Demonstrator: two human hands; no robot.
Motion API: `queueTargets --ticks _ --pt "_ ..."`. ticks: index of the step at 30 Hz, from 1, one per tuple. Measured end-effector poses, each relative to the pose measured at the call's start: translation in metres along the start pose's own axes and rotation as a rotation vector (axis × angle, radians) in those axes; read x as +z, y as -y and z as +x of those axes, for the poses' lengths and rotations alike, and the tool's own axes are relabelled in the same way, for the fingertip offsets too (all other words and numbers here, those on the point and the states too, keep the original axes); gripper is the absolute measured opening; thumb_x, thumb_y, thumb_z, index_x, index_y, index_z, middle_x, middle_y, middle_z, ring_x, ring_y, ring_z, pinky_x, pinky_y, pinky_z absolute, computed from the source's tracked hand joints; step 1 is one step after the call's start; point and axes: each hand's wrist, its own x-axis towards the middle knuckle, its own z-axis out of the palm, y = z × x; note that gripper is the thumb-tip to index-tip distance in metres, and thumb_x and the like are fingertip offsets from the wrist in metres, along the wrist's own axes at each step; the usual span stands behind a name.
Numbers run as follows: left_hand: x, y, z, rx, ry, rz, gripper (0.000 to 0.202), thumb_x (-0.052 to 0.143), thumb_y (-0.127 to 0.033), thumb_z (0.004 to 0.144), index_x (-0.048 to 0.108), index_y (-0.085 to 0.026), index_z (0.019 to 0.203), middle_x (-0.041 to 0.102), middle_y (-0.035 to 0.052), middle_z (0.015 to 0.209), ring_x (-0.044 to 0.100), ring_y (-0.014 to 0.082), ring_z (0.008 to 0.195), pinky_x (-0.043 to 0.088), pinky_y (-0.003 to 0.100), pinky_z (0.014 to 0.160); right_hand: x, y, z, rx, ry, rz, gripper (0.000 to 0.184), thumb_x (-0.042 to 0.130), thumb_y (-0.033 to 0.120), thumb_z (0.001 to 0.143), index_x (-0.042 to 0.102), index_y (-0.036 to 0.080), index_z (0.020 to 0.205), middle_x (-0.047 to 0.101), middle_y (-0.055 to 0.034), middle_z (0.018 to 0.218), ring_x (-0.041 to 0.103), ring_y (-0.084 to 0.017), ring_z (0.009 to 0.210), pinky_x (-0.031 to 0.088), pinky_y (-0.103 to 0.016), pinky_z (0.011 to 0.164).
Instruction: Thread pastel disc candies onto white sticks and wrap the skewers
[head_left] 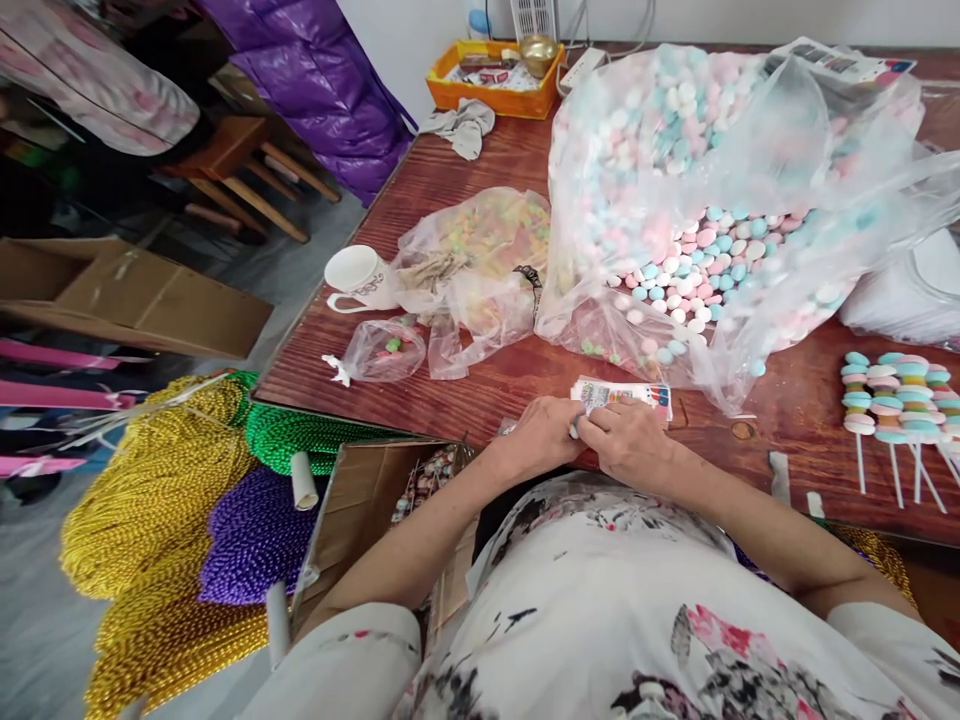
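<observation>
Both my hands meet at the near edge of the wooden table (480,170). My left hand (538,436) and my right hand (628,440) pinch one end of a flat printed packet (622,396), white with coloured print, which lies on the table. Fingers of both hands are closed on it. Just beyond stands a big clear bag (720,200) full of pink, blue and white round candies. Several finished candy sticks (896,400) lie on the table to the right.
A white mug (358,276) and smaller clear bags (480,260) of yellow bits sit at the left. An orange tray (491,80) is at the far edge. An open cardboard box (375,520) and gold, green and purple bead strands (187,500) lie below left.
</observation>
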Motion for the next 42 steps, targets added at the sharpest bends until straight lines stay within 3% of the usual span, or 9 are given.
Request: queueTargets --ticks 2,6,8,10,15,23,28,33,42 --pt "-0.002 0.001 -0.001 0.004 -0.037 -0.06 0.006 0.057 -0.016 0.075 0.062 -0.016 0.077 0.065 0.004 0.071 0.059 0.0173 0.065 0.037 0.027 0.059 0.001 -0.003 0.002 0.003 0.01 0.006 0.016 0.048 0.01 0.085 0.06 0.017 0.076 0.061 -0.0029 0.067 0.048 -0.015 0.062 0.023 -0.033 0.062" --pt "-0.012 0.014 -0.008 0.081 -0.104 -0.122 0.044 0.067 -0.03 0.076 0.054 -0.019 0.117 0.066 0.0062 0.109 0.062 0.0207 0.096 0.045 0.029 0.079 -0.009 -0.016 0.002 -0.039 0.004 0.026 0.016 0.048 0.012 0.087 0.062 0.017 0.08 0.061 -0.0025 0.067 0.048 -0.015 0.063 0.022 -0.032 0.062" --pt "-0.015 0.023 -0.012 0.084 -0.094 -0.043 0.037 0.067 -0.032 0.078 0.057 -0.019 0.111 0.066 0.007 0.107 0.061 0.0216 0.097 0.044 0.03 0.081 -0.015 -0.021 0.002 -0.043 -0.011 0.021 0.018 0.047 0.011 0.086 0.063 0.017 0.081 0.061 -0.0021 0.065 0.047 -0.014 0.062 0.022 -0.032 0.062" --pt "-0.014 0.028 -0.014 0.067 -0.061 0.006 0.018 0.061 -0.032 0.083 0.062 -0.017 0.092 0.067 0.0059 0.09 0.061 0.0197 0.083 0.043 0.028 0.074 -0.019 -0.023 0.003 -0.051 -0.015 0.018 0.019 0.046 0.01 0.085 0.063 0.017 0.08 0.06 -0.0018 0.064 0.046 -0.014 0.061 0.021 -0.032 0.061" --pt "-0.004 0.019 -0.012 0.071 0.006 -0.145 0.012 0.056 -0.023 0.082 0.061 -0.016 0.074 0.062 0.0 0.065 0.052 0.0128 0.059 0.032 0.024 0.056 -0.017 -0.012 0.009 -0.085 0.061 0.083 0.016 0.048 0.009 0.083 0.06 0.017 0.076 0.06 -0.0018 0.065 0.043 -0.013 0.058 0.021 -0.032 0.06" --pt "-0.011 0.012 -0.012 0.016 -0.01 -0.256 0.019 0.062 -0.033 0.081 0.06 -0.017 0.09 0.065 0.0002 0.081 0.055 0.0139 0.069 0.034 0.023 0.06 -0.018 -0.016 0.01 -0.099 0.099 0.064 0.012 0.05 0.012 0.084 0.06 0.017 0.08 0.06 -0.0025 0.069 0.043 -0.014 0.06 0.02 -0.032 0.061" --pt "-0.013 0.017 -0.02 -0.04 -0.004 -0.131 0.017 0.053 -0.031 0.088 0.057 -0.018 0.078 0.061 -0.0003 0.072 0.053 0.0136 0.063 0.031 0.025 0.058 -0.03 -0.032 0.0 -0.021 0.01 -0.007 0.019 0.046 0.008 0.084 0.061 0.017 0.077 0.058 -0.0019 0.067 0.041 -0.014 0.062 0.021 -0.032 0.063" --pt "-0.011 0.007 -0.014 -0.031 -0.039 -0.133 0.018 0.053 -0.035 0.089 0.06 -0.019 0.083 0.065 0.0013 0.078 0.055 0.0143 0.065 0.032 0.025 0.059 -0.04 -0.025 0.003 0.056 0.105 0.007 0.015 0.05 0.027 0.092 0.063 0.018 0.089 0.064 -0.0036 0.077 0.048 -0.016 0.073 0.025 -0.033 0.072" --pt "-0.014 -0.003 -0.01 0.003 0.054 -0.229 0.009 0.062 -0.027 0.082 0.064 -0.02 0.086 0.068 0.0005 0.081 0.059 0.0153 0.071 0.041 0.025 0.069 -0.019 -0.029 0.001 0.165 0.092 0.151 0.017 0.052 0.02 0.087 0.064 0.018 0.075 0.062 -0.0009 0.067 0.046 -0.012 0.061 0.02 -0.03 0.061"
